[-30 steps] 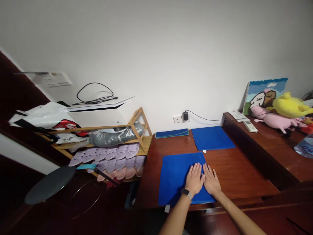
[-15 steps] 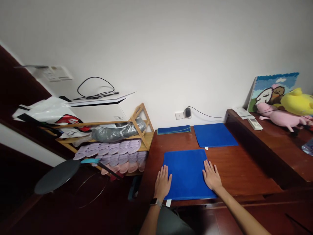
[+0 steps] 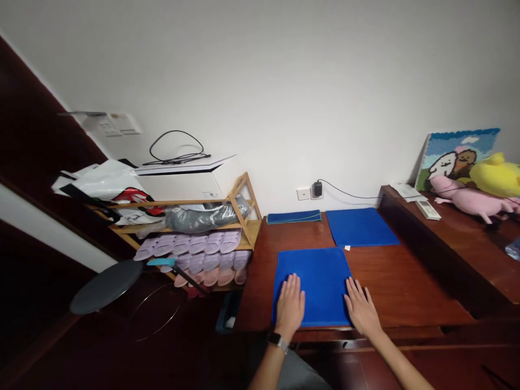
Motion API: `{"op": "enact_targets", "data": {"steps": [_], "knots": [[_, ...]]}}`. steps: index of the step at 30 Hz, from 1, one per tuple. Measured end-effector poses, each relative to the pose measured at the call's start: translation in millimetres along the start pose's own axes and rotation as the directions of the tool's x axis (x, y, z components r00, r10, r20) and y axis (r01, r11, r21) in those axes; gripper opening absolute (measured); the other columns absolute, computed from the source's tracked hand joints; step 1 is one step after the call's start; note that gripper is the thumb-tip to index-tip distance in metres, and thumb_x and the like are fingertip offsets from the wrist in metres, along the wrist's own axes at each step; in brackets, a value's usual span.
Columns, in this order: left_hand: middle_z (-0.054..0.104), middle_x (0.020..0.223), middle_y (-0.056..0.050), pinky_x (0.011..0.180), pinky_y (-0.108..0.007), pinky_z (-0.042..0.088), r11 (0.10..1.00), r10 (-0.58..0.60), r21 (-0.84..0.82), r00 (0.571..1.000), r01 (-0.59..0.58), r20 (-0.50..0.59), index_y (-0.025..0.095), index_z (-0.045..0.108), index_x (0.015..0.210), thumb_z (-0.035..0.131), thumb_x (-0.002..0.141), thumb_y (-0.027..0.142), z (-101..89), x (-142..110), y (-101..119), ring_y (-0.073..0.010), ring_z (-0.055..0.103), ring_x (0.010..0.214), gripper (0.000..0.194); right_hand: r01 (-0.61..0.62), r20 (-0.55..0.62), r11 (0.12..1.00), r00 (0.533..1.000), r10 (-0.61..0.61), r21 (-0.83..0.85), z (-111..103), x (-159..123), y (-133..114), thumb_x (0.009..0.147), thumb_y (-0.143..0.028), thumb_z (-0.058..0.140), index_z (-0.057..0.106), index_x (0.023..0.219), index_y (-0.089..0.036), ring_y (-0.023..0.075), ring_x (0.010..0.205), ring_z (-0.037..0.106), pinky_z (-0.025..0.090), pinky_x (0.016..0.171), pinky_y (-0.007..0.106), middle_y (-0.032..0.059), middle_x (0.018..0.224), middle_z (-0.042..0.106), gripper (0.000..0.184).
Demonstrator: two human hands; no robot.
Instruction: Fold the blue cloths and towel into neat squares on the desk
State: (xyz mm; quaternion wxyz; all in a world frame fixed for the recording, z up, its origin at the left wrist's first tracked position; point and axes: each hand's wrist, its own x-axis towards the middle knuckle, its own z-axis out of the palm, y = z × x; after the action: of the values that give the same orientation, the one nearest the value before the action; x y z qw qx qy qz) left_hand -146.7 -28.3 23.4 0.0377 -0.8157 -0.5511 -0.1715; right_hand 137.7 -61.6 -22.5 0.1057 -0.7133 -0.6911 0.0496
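Observation:
A square blue cloth (image 3: 319, 279) lies flat near the front edge of the brown wooden table (image 3: 410, 292). My left hand (image 3: 291, 306) rests palm down on its left part, fingers stretched out; a watch is on that wrist. At the right border of the same cloth lies my right hand (image 3: 362, 309), flat, with fingers a little apart and fingertips at the edge. A second blue cloth (image 3: 361, 226) is spread out farther back on the right, a small white tag at its front corner. Against the wall sits a folded blue cloth (image 3: 294, 217) with a green-edged border.
Left of the table is a wooden rack (image 3: 245, 216) holding several lilac and pink slippers (image 3: 197, 245) and a white box (image 3: 182, 184). A round dark stool (image 3: 106, 287) stands lower left. Plush toys (image 3: 467, 197) and a remote control (image 3: 428, 210) lie on the raised surface at right.
My left hand has shifted from the near cloth's left edge inward onto it. The right hand has moved slightly toward me along the right edge. The cloth's front white tag no longer shows.

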Motion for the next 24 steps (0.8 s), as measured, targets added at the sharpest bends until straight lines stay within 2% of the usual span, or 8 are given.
{"op": "enact_targets", "data": {"steps": [5,7,8,11,15,18,21,24], "knots": [[0.028,0.172,-0.004,0.131,-0.043,0.027,0.96,0.237,-0.177,0.967,-0.218,0.097,0.021,0.019,0.168,0.03,0.11,0.044,13.2,7.2,106.9,-0.02,0.024,0.16,0.064,0.045,-0.015,0.999,0.999,-0.045,-0.003,16.0,-28.7,6.9,0.106,-0.042,0.021,0.027,0.166,-0.019,0.0265,0.161,0.02,0.016,0.13,0.053,0.0052,0.171,0.03,0.065],[0.028,0.172,-0.005,0.131,-0.044,0.027,0.949,0.265,-0.215,0.954,-0.232,0.141,0.02,0.015,0.168,0.03,0.11,0.045,21.1,10.0,130.4,-0.0203,0.024,0.16,0.065,0.072,0.001,0.997,0.997,-0.072,-0.018,14.6,-28.4,7.5,0.105,-0.039,0.023,0.031,0.165,-0.018,0.0276,0.161,0.019,0.015,0.13,0.054,0.0056,0.172,0.029,0.065],[0.029,0.171,-0.005,0.131,-0.045,0.027,0.95,0.26,-0.221,0.953,-0.223,0.158,0.02,0.015,0.168,0.03,0.11,0.046,24.2,9.4,134.0,-0.0209,0.024,0.16,0.066,0.079,0.007,0.997,0.997,-0.079,-0.023,13.2,-27.4,7.3,0.105,-0.039,0.023,0.032,0.165,-0.018,0.028,0.161,0.019,0.015,0.13,0.054,0.0057,0.172,0.028,0.065],[0.031,0.171,-0.006,0.13,-0.047,0.029,0.969,0.191,-0.189,0.968,-0.159,0.165,0.021,0.015,0.168,0.031,0.109,0.048,27.4,-2.5,111.4,-0.0231,0.027,0.159,0.067,0.053,0.002,0.998,0.999,-0.053,-0.014,9.5,-25.6,5.5,0.106,-0.044,0.021,0.029,0.166,-0.016,0.028,0.161,0.019,0.015,0.13,0.053,0.006,0.172,0.027,0.067],[0.033,0.169,-0.01,0.126,-0.052,0.036,0.999,0.005,-0.037,0.996,-0.001,0.092,0.021,0.014,0.168,0.034,0.109,0.048,17.5,-36.3,35.3,-0.0271,0.033,0.156,0.068,0.024,-0.021,1.0,0.999,-0.024,0.014,7.7,-27.0,2.9,0.107,-0.047,0.018,0.025,0.167,-0.014,0.0275,0.161,0.019,0.013,0.131,0.052,0.0064,0.171,0.029,0.069],[0.037,0.168,-0.011,0.124,-0.052,0.04,0.993,-0.097,0.064,0.995,0.095,0.019,0.022,0.009,0.169,0.034,0.11,0.041,10.0,-60.3,-13.4,-0.0282,0.038,0.154,0.067,0.027,-0.029,0.999,0.999,-0.026,0.021,6.9,-26.9,2.2,0.107,-0.047,0.017,0.025,0.167,-0.013,0.0281,0.161,0.019,0.014,0.131,0.053,0.0075,0.171,0.029,0.07],[0.037,0.168,-0.01,0.123,-0.051,0.041,0.988,-0.123,0.09,0.992,0.124,-0.018,0.022,0.006,0.169,0.035,0.109,0.037,9.7,-73.6,-32.9,-0.0271,0.038,0.154,0.068,0.019,-0.031,1.0,0.999,-0.019,0.011,5.9,-26.3,1.4,0.107,-0.048,0.015,0.026,0.166,-0.012,0.0285,0.161,0.021,0.015,0.13,0.053,0.0082,0.171,0.029,0.071],[0.038,0.168,-0.01,0.123,-0.051,0.041,0.987,-0.134,0.088,0.99,0.138,-0.04,0.021,0.005,0.169,0.035,0.109,0.036,13.0,-76.7,-31.7,-0.0273,0.037,0.154,0.068,-0.008,-0.038,1.0,0.999,0.008,-0.01,6.1,-28.8,0.2,0.107,-0.048,0.014,0.027,0.166,-0.01,0.0289,0.16,0.022,0.014,0.13,0.053,0.0093,0.171,0.027,0.072]]}}
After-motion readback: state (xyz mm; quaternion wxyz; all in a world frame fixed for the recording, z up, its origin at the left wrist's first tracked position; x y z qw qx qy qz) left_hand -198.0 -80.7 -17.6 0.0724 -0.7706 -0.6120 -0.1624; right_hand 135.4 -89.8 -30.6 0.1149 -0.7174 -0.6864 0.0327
